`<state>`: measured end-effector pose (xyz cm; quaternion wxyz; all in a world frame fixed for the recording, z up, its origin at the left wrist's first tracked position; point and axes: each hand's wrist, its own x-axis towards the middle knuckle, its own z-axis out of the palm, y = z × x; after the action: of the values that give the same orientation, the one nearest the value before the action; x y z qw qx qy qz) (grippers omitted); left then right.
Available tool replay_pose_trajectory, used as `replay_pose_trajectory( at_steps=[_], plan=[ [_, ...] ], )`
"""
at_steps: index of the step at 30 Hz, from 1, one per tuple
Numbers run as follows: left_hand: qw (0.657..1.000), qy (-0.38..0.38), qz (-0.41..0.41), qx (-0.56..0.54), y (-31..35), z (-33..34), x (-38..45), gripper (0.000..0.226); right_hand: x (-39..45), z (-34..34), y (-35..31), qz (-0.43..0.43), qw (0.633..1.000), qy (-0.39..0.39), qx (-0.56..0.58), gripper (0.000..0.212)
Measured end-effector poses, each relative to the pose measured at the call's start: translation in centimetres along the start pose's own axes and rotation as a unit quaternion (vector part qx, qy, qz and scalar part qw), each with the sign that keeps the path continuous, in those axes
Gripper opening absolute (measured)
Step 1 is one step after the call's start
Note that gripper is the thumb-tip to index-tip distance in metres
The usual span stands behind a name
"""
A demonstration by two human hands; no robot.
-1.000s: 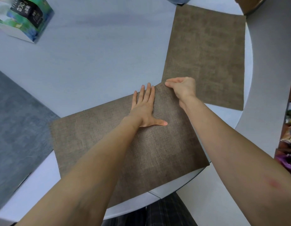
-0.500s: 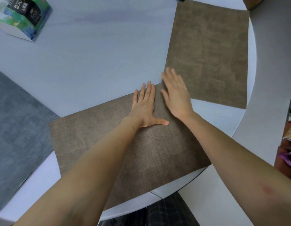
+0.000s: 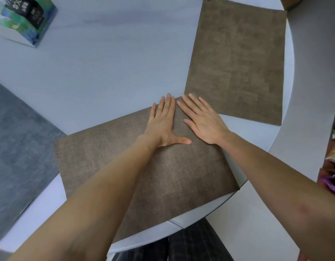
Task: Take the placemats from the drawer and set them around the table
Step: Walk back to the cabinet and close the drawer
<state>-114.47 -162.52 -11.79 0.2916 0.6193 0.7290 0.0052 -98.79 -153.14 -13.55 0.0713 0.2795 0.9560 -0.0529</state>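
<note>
A brown woven placemat (image 3: 191, 172) lies flat on the round white table (image 3: 106, 72), close to the near edge. My left hand (image 3: 163, 123) rests palm down on its far edge, fingers stretched out. Beside it my right hand (image 3: 204, 119) also lies flat on the mat's far right corner, fingers spread. A second brown placemat (image 3: 238, 61) lies at the table's right side, its near corner almost touching the first. A grey placemat (image 3: 18, 151) lies at the left and hangs over the table's edge.
A tissue box (image 3: 21, 19) with a green and blue print stands at the far left of the table. Grey floor shows to the right, with a shelf of colourful packets (image 3: 334, 157) at the right border. My checked trousers show below the table's near edge.
My right hand let go of the mat's far right corner, opened and came to lie flat on it. My left hand stayed pressed on the mat.
</note>
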Motion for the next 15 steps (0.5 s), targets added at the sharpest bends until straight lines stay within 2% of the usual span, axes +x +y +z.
replay_pose_trajectory(
  at_steps=[2,6,8,10,12,15],
  plan=[
    [1.0,-0.005,-0.011,0.005,0.2,-0.3,0.0,0.146,-0.7,-0.1,1.2,-0.012,0.999,-0.036,-0.009,0.058],
    [0.996,-0.056,-0.059,0.044,1.5,-2.0,0.0,0.14,-1.8,-1.7,3.1,0.1,0.993,-0.056,0.0,0.057],
    [0.991,-0.075,-0.091,0.064,2.9,-3.8,0.6,0.118,-2.4,-2.9,4.2,0.159,0.985,-0.04,0.059,0.056],
    [0.991,-0.054,-0.103,0.068,4.6,-5.8,1.5,0.079,-3.7,-4.5,6.0,0.206,0.969,-0.002,0.134,0.049],
    [0.993,-0.029,-0.085,0.076,7.3,-7.4,2.7,0.052,-5.7,-6.2,8.5,0.229,0.956,0.014,0.183,0.039],
    [0.994,-0.035,-0.025,0.098,13.8,-8.8,5.4,0.046,-9.8,-8.0,14.1,0.265,0.94,0.003,0.215,0.033]
  ],
)
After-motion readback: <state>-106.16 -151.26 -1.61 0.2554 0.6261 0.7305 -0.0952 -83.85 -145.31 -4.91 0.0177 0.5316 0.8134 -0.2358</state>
